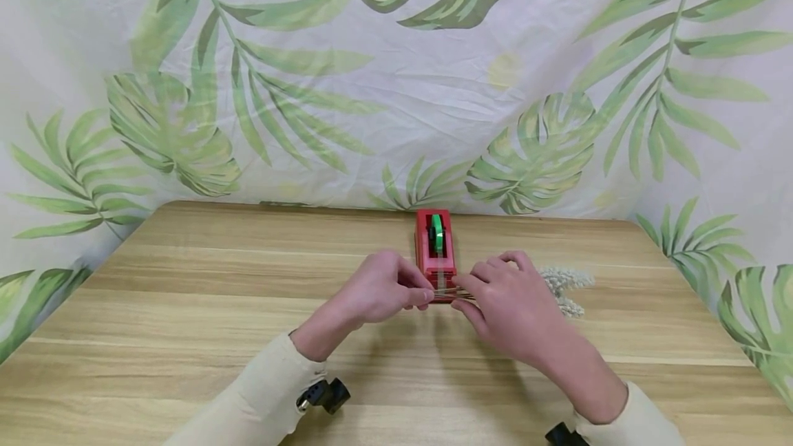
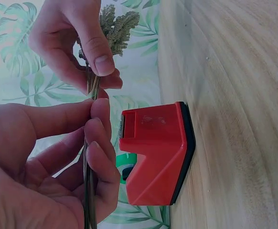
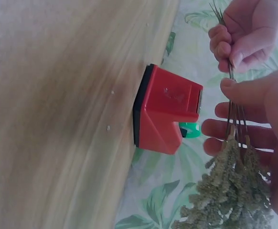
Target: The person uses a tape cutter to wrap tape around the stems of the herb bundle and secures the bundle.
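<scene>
A small bunch of dried flowers (image 3: 229, 186) with pale, bumpy heads and thin brown stems is held level between both hands. My left hand (image 1: 384, 288) pinches the stems between thumb and fingertips, the stem ends running past its palm. Nearer the flower heads, my right hand (image 1: 517, 308) holds the same stems between thumb and fingers. The heads stick out beyond the right hand in the head view. Just beyond the stems stands a red tape dispenser (image 2: 158, 157) with a green roll core (image 1: 437, 232). Whether tape touches the stems, I cannot tell.
The dispenser's toothed cutting edge (image 2: 122, 126) faces the hands. Everything stands over a wood-grain table (image 1: 217, 281), and a leaf-patterned cloth (image 1: 421, 115) hangs behind it. Small pale crumbs (image 3: 108, 128) lie on the tabletop. Black cameras (image 1: 325, 396) are strapped at the sleeves.
</scene>
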{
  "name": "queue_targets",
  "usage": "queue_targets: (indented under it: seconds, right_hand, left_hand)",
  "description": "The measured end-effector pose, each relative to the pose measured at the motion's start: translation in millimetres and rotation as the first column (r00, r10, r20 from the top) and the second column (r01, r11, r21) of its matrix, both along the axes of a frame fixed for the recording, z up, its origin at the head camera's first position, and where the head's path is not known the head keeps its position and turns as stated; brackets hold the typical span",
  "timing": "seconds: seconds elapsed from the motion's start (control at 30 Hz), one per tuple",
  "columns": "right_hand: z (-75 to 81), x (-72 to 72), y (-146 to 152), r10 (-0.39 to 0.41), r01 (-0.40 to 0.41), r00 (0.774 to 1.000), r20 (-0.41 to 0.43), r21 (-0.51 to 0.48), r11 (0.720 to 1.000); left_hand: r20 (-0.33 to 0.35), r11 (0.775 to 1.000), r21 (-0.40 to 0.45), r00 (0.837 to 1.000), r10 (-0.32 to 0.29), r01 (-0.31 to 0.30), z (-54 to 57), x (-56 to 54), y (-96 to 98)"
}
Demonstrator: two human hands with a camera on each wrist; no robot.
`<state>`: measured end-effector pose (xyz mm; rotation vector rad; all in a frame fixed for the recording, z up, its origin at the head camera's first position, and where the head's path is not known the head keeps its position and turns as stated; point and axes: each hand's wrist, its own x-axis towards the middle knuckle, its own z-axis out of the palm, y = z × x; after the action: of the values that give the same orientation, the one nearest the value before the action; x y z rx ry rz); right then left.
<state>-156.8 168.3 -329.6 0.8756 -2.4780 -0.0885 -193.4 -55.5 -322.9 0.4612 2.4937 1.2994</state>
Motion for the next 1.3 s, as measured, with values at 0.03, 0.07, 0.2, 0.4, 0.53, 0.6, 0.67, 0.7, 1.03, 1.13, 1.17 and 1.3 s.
queue_targets:
  seconds: [0.03, 0.07, 0.2, 0.4, 0.53, 0.6, 0.67, 0.7, 1.03, 1.13, 1.17, 1.3]
  right_hand:
    - [1.2, 0.4, 0.5, -0.010, 0.010, 1.000, 0.022, 0.014, 1.000]
    - [2.0, 0.7, 0.9, -0.018, 0.017, 0.999, 0.039, 0.026, 1.000]
    - [3.3, 0.2, 1.2, -0.034, 0.031, 0.997, 0.070, 0.056, 0.998]
    - [4.4, 0.2, 0.1, -0.048, 0.037, 0.994, 0.100, 0.112, 0.993]
    - [4.5, -0.4, 1.1, -0.037, 0.027, 0.992, 0.124, 0.083, 0.996]
    - [4.0, -1.5, 1.5, -0.025, 0.019, 0.990, 0.135, 0.042, 0.999]
    - [3.2, -2.8, 1.5, -0.011, 0.012, 0.990, 0.142, -0.008, 1.000]
    - [2.4, -3.5, 1.4, -0.004, 0.008, 0.990, 0.142, -0.032, 0.999]
    - [-4.2, -9.0, 1.3, 0.040, -0.043, 0.999, -0.026, -0.166, 0.985]
    - [-5.7, -10.8, 1.6, 0.054, -0.072, 0.993, -0.104, -0.177, 0.982]
    - [-6.2, -11.2, 1.7, 0.060, -0.082, 0.990, -0.128, -0.177, 0.981]
    - [-8.3, -12.9, 2.0, 0.076, -0.112, 0.978, -0.196, -0.182, 0.977]
  left_hand:
    - [-0.005, 1.000, 0.001, 1.000, 0.005, -0.005, -0.2, 0.0, 0.1]
    - [-0.007, 1.000, 0.001, 1.000, 0.011, -0.011, -0.3, -0.1, 0.2]
    - [-0.014, 0.999, 0.004, 0.999, 0.033, -0.033, 0.2, 1.1, 0.8]
    - [-0.033, 0.998, -0.004, 0.998, 0.060, -0.060, 0.3, 2.0, 1.8]
    - [-0.037, 0.997, -0.009, 0.996, 0.076, -0.077, 0.3, 1.6, 2.8]
    - [-0.035, 0.996, -0.009, 0.995, 0.089, -0.089, 0.3, 1.1, 3.4]
    - [-0.035, 0.995, -0.007, 0.994, 0.103, -0.103, 0.6, 0.9, 4.0]
    - [-0.035, 0.994, -0.005, 0.993, 0.109, -0.109, 0.5, 0.7, 4.2]
    - [-0.019, 0.994, 0.048, 0.995, 0.101, -0.100, 1.5, 1.0, 2.8]
    - [-0.002, 0.995, 0.064, 0.997, 0.081, -0.080, 2.8, 0.9, 1.8]
    - [-0.002, 0.995, 0.063, 0.997, 0.073, -0.072, 3.3, 0.9, 1.5]
    - [0.000, 0.998, 0.036, 0.999, 0.044, -0.044, 3.8, -0.4, 1.2]
